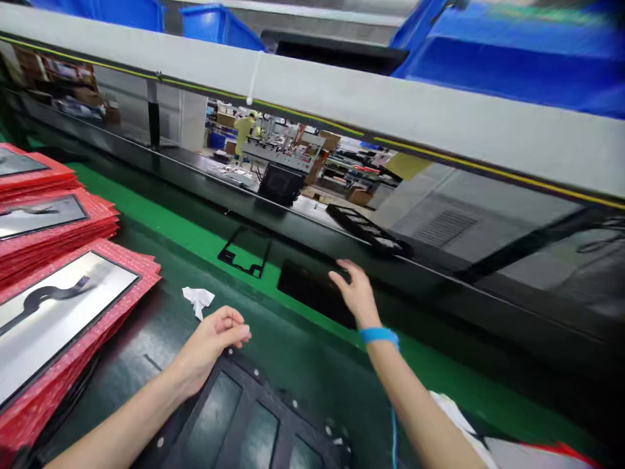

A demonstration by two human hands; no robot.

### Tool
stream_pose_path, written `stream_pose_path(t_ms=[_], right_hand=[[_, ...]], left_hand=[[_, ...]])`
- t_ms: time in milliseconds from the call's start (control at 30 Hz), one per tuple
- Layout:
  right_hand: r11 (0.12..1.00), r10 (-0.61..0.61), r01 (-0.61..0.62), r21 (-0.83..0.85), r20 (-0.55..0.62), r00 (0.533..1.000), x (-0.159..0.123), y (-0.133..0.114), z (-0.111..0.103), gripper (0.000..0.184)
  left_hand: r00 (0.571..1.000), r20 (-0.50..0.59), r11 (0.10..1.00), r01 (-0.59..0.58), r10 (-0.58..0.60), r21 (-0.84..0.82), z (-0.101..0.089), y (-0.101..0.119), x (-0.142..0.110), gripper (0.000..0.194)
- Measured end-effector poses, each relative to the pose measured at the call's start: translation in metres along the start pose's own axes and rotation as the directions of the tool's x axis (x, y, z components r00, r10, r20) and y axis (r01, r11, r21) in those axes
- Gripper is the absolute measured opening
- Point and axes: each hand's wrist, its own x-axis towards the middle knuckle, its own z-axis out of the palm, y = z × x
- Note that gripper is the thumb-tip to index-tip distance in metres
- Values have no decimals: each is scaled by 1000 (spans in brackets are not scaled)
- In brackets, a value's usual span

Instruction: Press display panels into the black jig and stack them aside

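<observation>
My left hand (215, 342) is above the top left corner of a black frame (249, 407) with several rectangular openings, lying on the dark green work surface. Its fingers are curled with thumb and fingertips together; anything between them is too small to make out. My right hand (357, 296), with a blue wrist strap (379, 335) and cord, is held out with fingers apart and nothing in it. It is nearest a flat dark panel (312, 293) on the green strip. Left of that panel lies a thin black frame (245, 252).
On the left, stacks of red bubble-wrap sheets (105, 335) carry silver panels with dark ribbon cables. A crumpled white tissue (198, 299) lies near my left hand. A black slotted part (364, 228) rests on the back ledge. Blue bins (222, 26) stand on an overhead shelf.
</observation>
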Motion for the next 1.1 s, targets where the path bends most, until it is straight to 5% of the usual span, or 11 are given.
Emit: stream_pose_path(t_ms=[133,300,667,1100], right_hand=[[990,-121,92,106,305,945,-78,-94,9,14],[977,-202,177,116,269,942,-126,-165,3,27],[891,-430,453,-16,284,857,-135,-180,-18,35],[873,-436,472,-123,239,868,-140,-184,-18,26]], left_hand=[[998,54,1000,20,-19,-20,12,4,-11,27],[988,154,999,25,-18,-43,26,9,-31,25],[989,145,996,-54,42,77,42,19,-63,25],[987,119,973,-127,105,191,52,16,-66,24]])
